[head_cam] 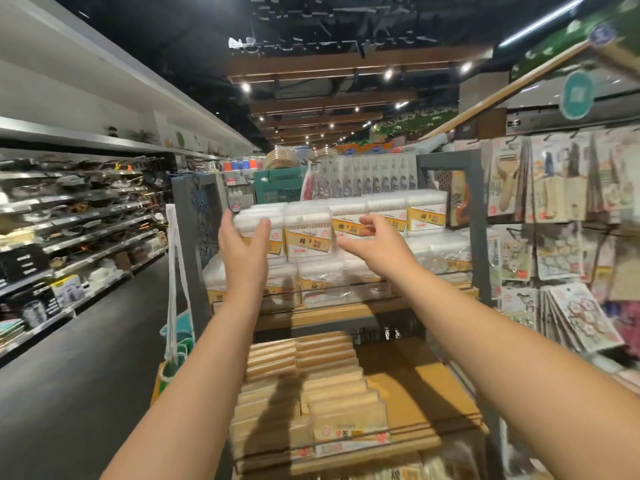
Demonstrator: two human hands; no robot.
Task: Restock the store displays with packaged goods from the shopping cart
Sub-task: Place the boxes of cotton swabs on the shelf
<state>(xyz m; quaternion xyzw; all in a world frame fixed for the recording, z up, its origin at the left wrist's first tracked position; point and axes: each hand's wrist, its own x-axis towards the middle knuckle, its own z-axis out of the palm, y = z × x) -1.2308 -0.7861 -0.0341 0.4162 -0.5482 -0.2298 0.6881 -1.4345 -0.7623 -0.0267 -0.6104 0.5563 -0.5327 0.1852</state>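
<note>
Cotton-swab box (306, 237) between both hands' fingers (264, 226)

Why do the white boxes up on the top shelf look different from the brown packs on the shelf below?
The white boxes are clear plastic with yellow labels; the brown packs look wood-coloured all over. The white boxes stand upright, stacked in two layers; the brown packs lie leaning in overlapping rows. Both hands reach toward the white boxes, neither toward the brown packs. Both kinds sit on the same display stand.

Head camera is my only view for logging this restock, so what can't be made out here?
- Shopping cart: not in frame.
- Whether left hand touches the cotton swab boxes: its back hides the contact.
- Hanging packets: motion blur.
- Box labels: print too small.
- Lowest shelf: cut by the bottom edge.
</note>
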